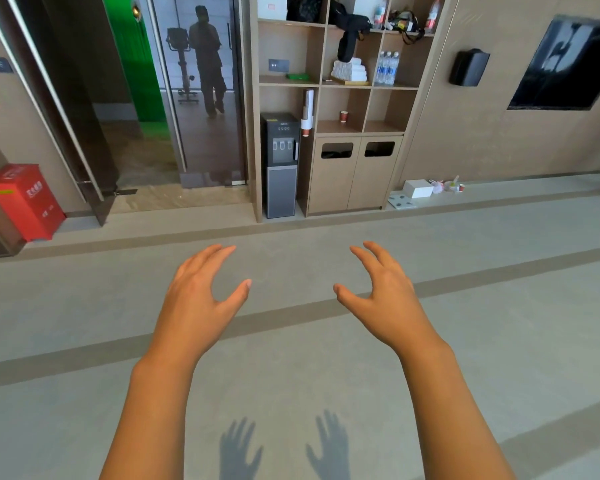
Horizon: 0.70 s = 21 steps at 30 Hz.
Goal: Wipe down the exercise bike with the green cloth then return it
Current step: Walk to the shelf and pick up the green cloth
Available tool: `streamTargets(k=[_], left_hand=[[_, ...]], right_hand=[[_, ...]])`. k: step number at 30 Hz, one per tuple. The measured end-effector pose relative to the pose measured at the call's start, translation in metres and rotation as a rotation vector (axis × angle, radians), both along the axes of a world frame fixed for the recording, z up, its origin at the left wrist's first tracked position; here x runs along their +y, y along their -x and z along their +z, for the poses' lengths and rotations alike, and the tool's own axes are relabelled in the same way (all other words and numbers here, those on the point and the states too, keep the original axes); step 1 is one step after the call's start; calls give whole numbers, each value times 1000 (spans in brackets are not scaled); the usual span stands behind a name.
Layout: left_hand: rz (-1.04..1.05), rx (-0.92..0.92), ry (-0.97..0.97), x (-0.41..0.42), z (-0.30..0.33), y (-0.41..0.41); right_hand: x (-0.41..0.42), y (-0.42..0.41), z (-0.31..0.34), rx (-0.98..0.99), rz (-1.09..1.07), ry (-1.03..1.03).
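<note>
My left hand (pixel 201 292) and my right hand (pixel 381 289) are stretched out in front of me over the grey floor, fingers spread and relaxed, holding nothing. A flat green cloth (pixel 298 76) lies on a middle shelf of the wooden shelf unit (pixel 288 85) against the far wall, well beyond both hands. An exercise bike (pixel 182 64) shows only as a reflection in the dark glass door at the left, beside the reflection of a person (pixel 208 60).
A grey water dispenser (pixel 280 164) stands left of the shelf unit's cabinet. Folded white towels (pixel 350 69) and water bottles (pixel 388 68) sit on shelves. A red fire-extinguisher box (pixel 25 200) stands at the far left. A white box (pixel 418 188) lies by the wall.
</note>
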<state>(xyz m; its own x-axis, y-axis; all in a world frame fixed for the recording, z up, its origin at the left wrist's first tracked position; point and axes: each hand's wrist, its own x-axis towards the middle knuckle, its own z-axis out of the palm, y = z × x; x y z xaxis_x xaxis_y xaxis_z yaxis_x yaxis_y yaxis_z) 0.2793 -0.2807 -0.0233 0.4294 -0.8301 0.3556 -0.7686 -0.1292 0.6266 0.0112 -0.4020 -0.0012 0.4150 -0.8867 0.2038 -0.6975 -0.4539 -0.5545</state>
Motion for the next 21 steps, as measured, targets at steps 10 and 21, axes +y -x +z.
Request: streamTargets(k=[10,21], left_hand=[[18,-39,28,-99,0,-40],[104,-132,-8,-274,10,-45]], right_hand=[[-107,-47,-5,28,-2,40],[-301,-63,-4,24,89,61]])
